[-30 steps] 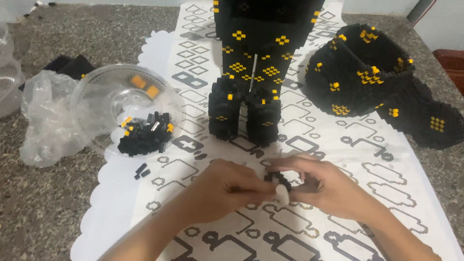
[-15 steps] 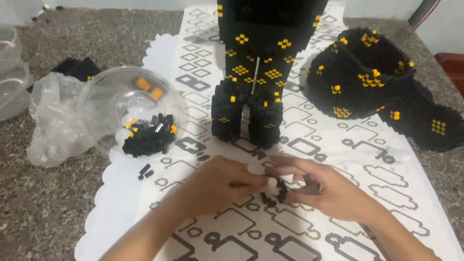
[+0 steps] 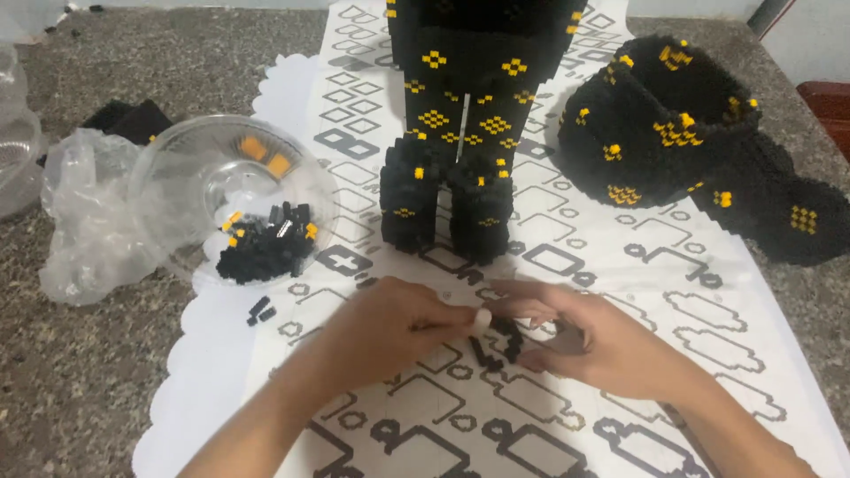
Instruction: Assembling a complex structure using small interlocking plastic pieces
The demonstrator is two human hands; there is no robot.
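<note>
At far left lies a crumpled clear plastic bag; beside it a clear bowl, tipped toward you, holds loose black and yellow bricks. At centre, your left hand and right hand meet fingertip to fingertip, pinched on a small black brick cluster just above the patterned paper mat. This appears to be the joining step: align studs squarely, then press evenly. The black block figure stands behind; a hollow black shell rests right.
</note>
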